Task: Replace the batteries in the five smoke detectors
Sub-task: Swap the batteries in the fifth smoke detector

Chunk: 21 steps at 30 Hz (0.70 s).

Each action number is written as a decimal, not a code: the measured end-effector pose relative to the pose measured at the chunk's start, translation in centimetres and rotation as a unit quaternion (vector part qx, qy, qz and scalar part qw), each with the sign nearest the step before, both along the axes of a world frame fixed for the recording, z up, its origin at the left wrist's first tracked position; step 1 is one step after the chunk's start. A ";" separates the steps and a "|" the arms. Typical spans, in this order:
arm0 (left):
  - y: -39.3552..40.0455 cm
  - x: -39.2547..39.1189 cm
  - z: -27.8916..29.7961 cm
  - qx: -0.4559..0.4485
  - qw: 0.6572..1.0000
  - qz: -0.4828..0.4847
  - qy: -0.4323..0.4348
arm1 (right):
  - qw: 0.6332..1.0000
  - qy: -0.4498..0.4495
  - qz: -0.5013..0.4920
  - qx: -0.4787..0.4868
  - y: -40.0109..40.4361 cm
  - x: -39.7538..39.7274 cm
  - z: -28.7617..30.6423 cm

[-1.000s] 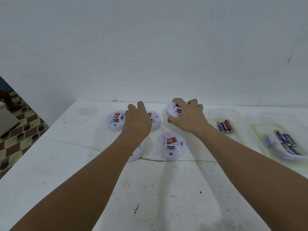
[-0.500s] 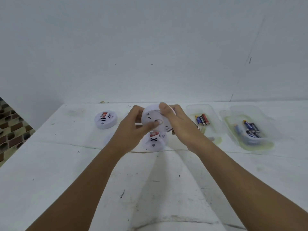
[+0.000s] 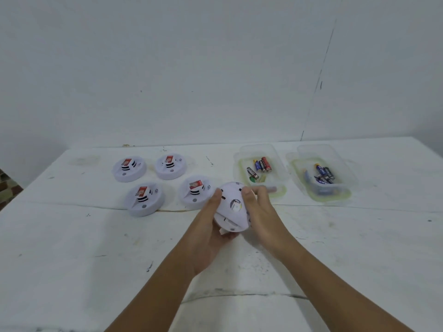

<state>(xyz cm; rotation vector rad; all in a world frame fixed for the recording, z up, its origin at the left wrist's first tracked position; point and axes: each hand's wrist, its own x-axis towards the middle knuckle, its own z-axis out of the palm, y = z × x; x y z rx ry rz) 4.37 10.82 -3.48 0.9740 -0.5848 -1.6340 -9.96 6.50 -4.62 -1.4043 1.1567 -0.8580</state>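
Gripped between left hand (image 3: 208,232) and right hand (image 3: 261,212): one detector (image 3: 232,207), back side up, held above the table (image 3: 72,248), thumbs curled onto its back. Four more detectors (image 3: 143,198) resting face up on the table to the left, in two rows. Right of the hands, two clear tubs. Near tub (image 3: 261,152): several loose batteries (image 3: 260,165), one red, one blue, one black, plus a green bit too small to identify. Far tub (image 3: 340,185): a heap of blue and black cells (image 3: 323,174), count unclear. Fingers under the held detector hidden.
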 end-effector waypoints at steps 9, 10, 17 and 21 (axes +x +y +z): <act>-0.9 -0.1 -2.1 0.056 0.981 -0.049 0.177 | 0.917 0.224 -0.063 -0.324 0.8 -1.4 -2.4; -1.1 0.2 -2.2 0.061 0.977 -0.062 0.196 | 0.905 0.233 -0.073 -0.349 0.8 -1.4 -2.4; -1.6 0.4 -1.6 0.072 0.972 -0.112 0.195 | 0.912 0.189 -0.080 -0.354 1.0 -1.3 -2.7; -1.9 0.5 -2.3 0.061 0.977 -0.111 0.172 | 0.905 0.211 -0.057 -0.365 0.8 -1.7 -2.0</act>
